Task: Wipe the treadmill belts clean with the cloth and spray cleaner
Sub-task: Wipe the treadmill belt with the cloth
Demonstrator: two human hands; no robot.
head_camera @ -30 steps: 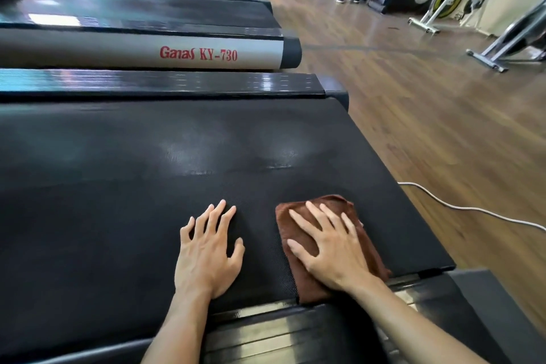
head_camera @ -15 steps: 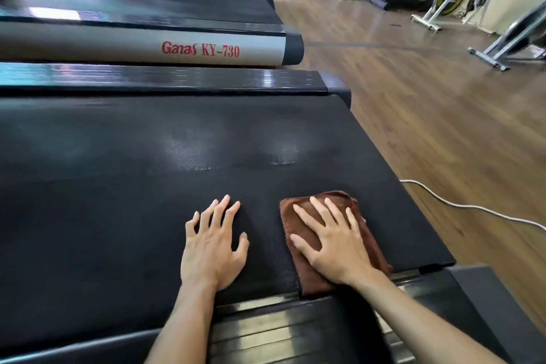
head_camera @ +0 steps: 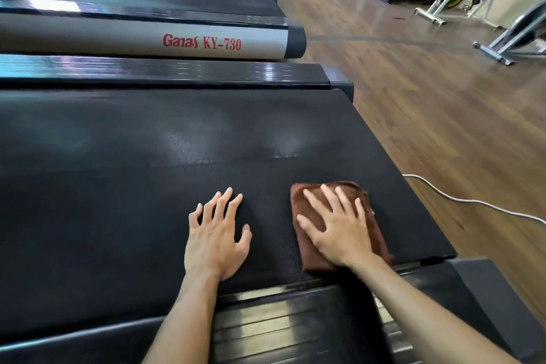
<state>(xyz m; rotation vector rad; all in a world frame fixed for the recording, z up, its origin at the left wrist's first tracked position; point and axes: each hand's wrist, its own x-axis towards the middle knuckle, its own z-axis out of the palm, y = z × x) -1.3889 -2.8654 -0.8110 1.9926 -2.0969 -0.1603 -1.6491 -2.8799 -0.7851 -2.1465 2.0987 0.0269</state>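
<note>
Cloth (head_camera: pixel 381 233) under right hand (head_camera: pixel 339 230), beside left hand (head_camera: pixel 217 238).

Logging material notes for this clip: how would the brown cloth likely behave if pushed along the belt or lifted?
The cloth is folded flat under the right hand, so it is probably soft and would droop if lifted. Its nap looks plush, and the belt is textured, so it may drag or bunch rather than glide. It looks light; flat fingers seem enough to move it.
</note>
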